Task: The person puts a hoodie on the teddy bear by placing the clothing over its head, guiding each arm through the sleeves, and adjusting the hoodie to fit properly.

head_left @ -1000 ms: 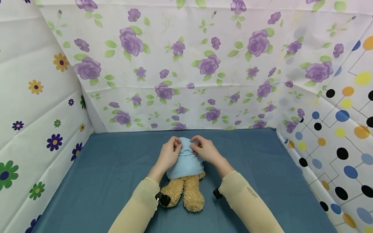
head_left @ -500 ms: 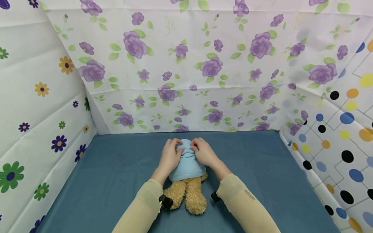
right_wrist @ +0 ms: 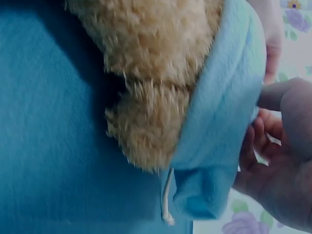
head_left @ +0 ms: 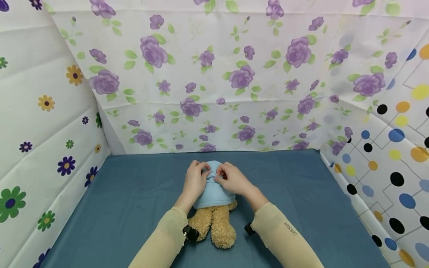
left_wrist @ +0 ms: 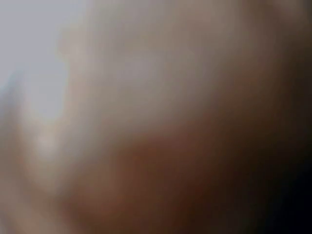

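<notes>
A curly tan teddy bear (head_left: 222,227) lies with its legs toward me, wearing a light blue hoodie (head_left: 214,195) whose hood covers its head. At the hood's left side, my left hand (head_left: 195,179) pinches the gathered cloth between thumb and fingers. My right hand (head_left: 236,181) pinches the same bunched folds from the right, its fingertips close to the left ones. In the right wrist view, the right hand (right_wrist: 287,165) is bent at the hoodie's (right_wrist: 222,107) far side, and a pale cord (right_wrist: 167,200) hangs near the sleeve. The left wrist view is blurred skin tones.
A dark blue cloth (head_left: 140,193) covers the table under the bear. White flowered curtain (head_left: 214,85) stands behind, with a daisy-print sheet (head_left: 40,130) at left and a dotted sheet (head_left: 395,156) at right.
My right hand has shifted inward and slightly down, closer to the left hand. The left hand's fingers have drawn together on the cloth. The head view has tilted slightly.
</notes>
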Tool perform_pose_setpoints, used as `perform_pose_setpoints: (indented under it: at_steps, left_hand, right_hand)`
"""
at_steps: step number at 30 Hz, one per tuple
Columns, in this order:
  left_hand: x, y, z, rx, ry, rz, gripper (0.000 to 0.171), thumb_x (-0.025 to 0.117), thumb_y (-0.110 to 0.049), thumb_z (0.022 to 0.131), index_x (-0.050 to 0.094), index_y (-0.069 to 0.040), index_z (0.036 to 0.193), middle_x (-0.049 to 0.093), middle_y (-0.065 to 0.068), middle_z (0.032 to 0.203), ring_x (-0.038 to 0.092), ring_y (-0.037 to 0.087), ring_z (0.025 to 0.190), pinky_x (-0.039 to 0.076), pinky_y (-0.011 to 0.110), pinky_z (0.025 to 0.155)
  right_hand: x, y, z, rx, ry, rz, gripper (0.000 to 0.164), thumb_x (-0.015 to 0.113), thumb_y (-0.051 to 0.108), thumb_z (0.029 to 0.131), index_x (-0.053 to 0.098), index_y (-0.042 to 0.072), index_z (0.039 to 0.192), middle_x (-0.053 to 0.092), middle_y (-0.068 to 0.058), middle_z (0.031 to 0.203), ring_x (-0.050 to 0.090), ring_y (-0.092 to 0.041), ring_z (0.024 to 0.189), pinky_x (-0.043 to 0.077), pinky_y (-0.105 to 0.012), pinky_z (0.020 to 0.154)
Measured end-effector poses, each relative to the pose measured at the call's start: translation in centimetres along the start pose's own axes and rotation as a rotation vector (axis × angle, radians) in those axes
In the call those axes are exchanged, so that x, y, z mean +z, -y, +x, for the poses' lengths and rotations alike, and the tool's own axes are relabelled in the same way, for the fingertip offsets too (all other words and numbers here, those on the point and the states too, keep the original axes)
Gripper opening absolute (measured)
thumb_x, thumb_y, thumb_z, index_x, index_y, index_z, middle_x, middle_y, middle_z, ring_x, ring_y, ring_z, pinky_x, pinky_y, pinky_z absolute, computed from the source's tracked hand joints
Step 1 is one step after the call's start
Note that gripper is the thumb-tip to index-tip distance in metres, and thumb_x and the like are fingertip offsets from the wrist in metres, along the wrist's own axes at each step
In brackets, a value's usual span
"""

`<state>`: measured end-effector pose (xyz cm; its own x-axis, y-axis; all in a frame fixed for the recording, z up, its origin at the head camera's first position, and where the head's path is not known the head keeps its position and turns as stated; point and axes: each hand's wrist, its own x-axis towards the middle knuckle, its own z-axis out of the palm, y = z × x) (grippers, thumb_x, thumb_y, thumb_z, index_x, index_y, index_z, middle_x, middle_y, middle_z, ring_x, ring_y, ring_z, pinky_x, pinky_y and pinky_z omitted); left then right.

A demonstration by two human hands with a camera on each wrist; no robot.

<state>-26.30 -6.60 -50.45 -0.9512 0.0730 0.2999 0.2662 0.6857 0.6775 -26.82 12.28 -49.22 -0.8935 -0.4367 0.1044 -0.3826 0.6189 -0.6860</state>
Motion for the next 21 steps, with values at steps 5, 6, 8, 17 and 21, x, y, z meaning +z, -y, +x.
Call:
perform_pose_setpoints:
  at_steps: [5,6,8,17,21]
  left_hand:
    - [0.1,0.3,-0.1,-0.015,-0.012,-0.058,0.007,0.074,-0.016,0.103,0.073,-0.015,0.096,0.055,0.005,0.100,0.057,0.019,0.080,0.051,0.037,0.070]
    - [0.1,0.3,-0.1,-0.017,-0.010,-0.065,0.007,0.073,-0.016,0.103,0.072,-0.015,0.096,0.055,0.004,0.101,0.057,0.018,0.080,0.050,0.037,0.070]
    - [0.0,0.3,-0.1,-0.023,0.000,-0.083,0.008,0.073,-0.016,0.104,0.071,-0.016,0.096,0.055,0.004,0.103,0.056,0.018,0.081,0.049,0.037,0.071]
    - [-1.0,-0.5,-0.8,0.053,0.136,-0.154,0.017,0.070,-0.010,0.105,0.063,-0.015,0.089,0.055,0.001,0.099,0.050,0.021,0.085,0.043,0.041,0.077]
    - [-1.6,-0.3,-1.2,0.121,0.204,-0.191,0.017,0.070,-0.008,0.104,0.063,-0.014,0.089,0.055,0.000,0.090,0.049,0.021,0.081,0.041,0.040,0.076]
  right_hand:
    - [0.8,0.3,0.0,0.050,-0.084,-0.092,0.024,0.076,0.027,0.103,0.056,0.015,0.099,0.050,-0.003,0.089,0.048,-0.018,0.074,0.041,-0.034,0.067]
    - [1.0,0.4,0.0,0.059,-0.098,-0.099,0.024,0.077,0.027,0.103,0.056,0.015,0.100,0.051,-0.003,0.089,0.048,-0.017,0.074,0.041,-0.034,0.067]
    - [1.2,0.6,-0.1,0.077,-0.120,-0.109,0.024,0.078,0.025,0.102,0.056,0.015,0.102,0.051,-0.003,0.089,0.048,-0.018,0.074,0.042,-0.035,0.067]
    - [2.2,1.3,-0.6,0.141,-0.213,-0.230,0.023,0.077,0.017,0.102,0.055,0.014,0.095,0.050,-0.002,0.083,0.048,-0.018,0.069,0.039,-0.034,0.062]
    - [2.3,1.4,-0.6,0.142,-0.250,-0.281,0.023,0.078,0.015,0.101,0.057,0.015,0.091,0.051,0.001,0.078,0.049,-0.015,0.064,0.040,-0.031,0.058]
